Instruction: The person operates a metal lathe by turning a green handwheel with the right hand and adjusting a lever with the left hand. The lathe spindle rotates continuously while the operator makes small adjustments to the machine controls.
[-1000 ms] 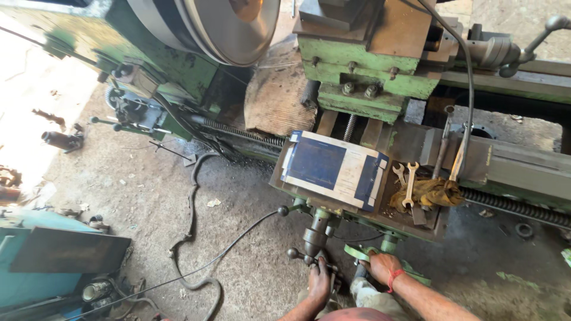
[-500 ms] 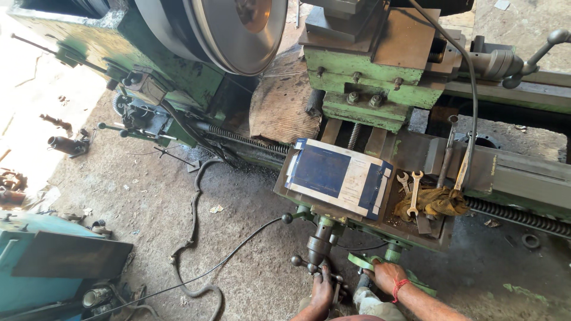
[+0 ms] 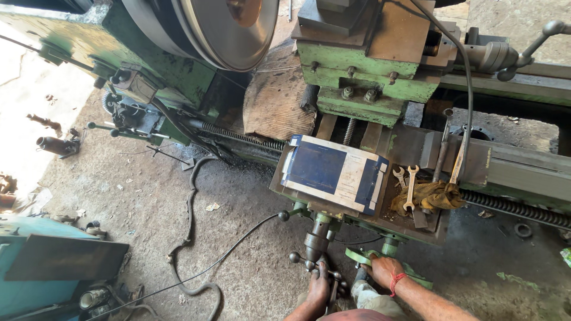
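While turning the ball-ended crank handle (image 3: 309, 261) below the lathe apron's front edge, keep left hand (image 3: 318, 285) wrapped firmly on its spoke, right hand (image 3: 385, 270) closed on the green handwheel (image 3: 363, 255) beside it; feed slowly and evenly, well apart from the spanners (image 3: 407, 184) and rag (image 3: 431, 195) at the carriage's right corner

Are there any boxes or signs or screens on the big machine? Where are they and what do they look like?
Flat box: lies on the lathe's apron, above the left hand and right hand; rectangular, white with dark blue panels.
Small packet: on the floor at the right edge; green and white, mostly cut off.
No signs or screens show.
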